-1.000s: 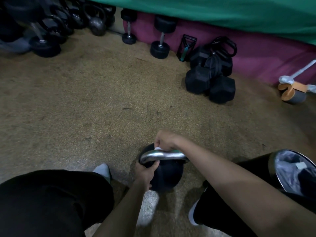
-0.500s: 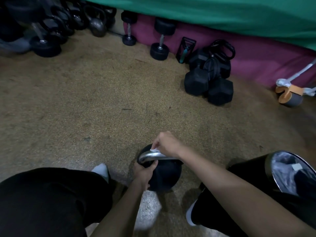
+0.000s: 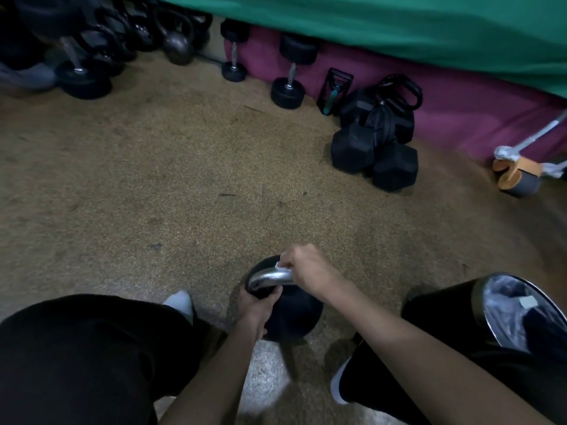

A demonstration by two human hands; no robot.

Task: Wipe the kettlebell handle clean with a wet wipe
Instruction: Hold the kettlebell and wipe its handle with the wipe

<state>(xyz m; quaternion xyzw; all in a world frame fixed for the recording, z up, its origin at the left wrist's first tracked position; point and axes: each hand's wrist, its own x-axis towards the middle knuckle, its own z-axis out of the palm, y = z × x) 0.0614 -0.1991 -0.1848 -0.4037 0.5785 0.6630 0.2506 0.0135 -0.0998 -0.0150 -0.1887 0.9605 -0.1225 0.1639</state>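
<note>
I see the kettlebell (image 3: 296, 315) standing upright on the speckled brown floor (image 3: 184, 179), low in the middle of my view, between the person's two black-clad knees. Its ball is black and its handle (image 3: 268, 276) is a bright metal arch across the top.

My right grip (image 3: 310, 268) sits on the right half of that handle with the fingers curled down over the bar. It pinches the wet wipe (image 3: 279, 265) against the metal. Only a small white corner of the wipe shows at the knuckles, so the wipe lies under the grip, between fingers and bar. The left stretch of the handle is bare and shining.

My left grip (image 3: 257, 305) comes in from below and closes round the handle's left foot, where it meets the ball; the fingers there are in shadow.

A black bin (image 3: 445, 314) with a plastic liner stands just beside the right knee. Well apart from the kettlebell, along a magenta mat (image 3: 460, 96) under a green cover (image 3: 399, 26), lie hex dumbbells (image 3: 374, 151), round dumbbells (image 3: 288, 78) and an orange ab roller (image 3: 518, 174).
</note>
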